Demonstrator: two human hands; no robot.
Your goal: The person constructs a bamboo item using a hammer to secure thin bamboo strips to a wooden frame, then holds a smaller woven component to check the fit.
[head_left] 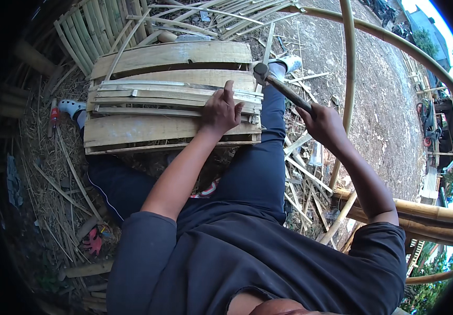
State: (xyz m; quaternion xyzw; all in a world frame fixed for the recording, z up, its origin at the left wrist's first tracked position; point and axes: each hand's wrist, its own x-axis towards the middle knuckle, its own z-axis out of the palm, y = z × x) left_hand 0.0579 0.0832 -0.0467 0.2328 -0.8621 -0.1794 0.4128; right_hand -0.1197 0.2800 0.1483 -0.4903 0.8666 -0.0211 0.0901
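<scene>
Bamboo slats fill the middle of the view, and the left hand (pixel 220 113) lies flat on them, fingers spread and loosely open, the index finger stretched toward the far edge. It presses on a bundle of thin split strips (pixel 153 94) that lie across a panel of wide bamboo slats (pixel 147 128), near the panel's right end. The panel rests over the person's lap, between the two legs in dark trousers (pixel 258 168).

To the right, the right hand (pixel 323 123) is closed in a fist around the handle of a hammer (pixel 281 86). The handle slants up and to the left from the fist, and the dark metal head sits just beside the panel's upper right corner, close to the left hand's fingertips; whether it touches the wood cannot be told.

Around the person, loose bamboo offcuts and straw (pixel 58 194) cover the ground on the left, with a red-handled tool (pixel 54 114) lying near a pale shoe. Beyond the panel lies another stack of split slats (pixel 95 31). Long round bamboo poles (pixel 421 212) run along the right, and curved ones (pixel 348 63) arch over bare earth.
</scene>
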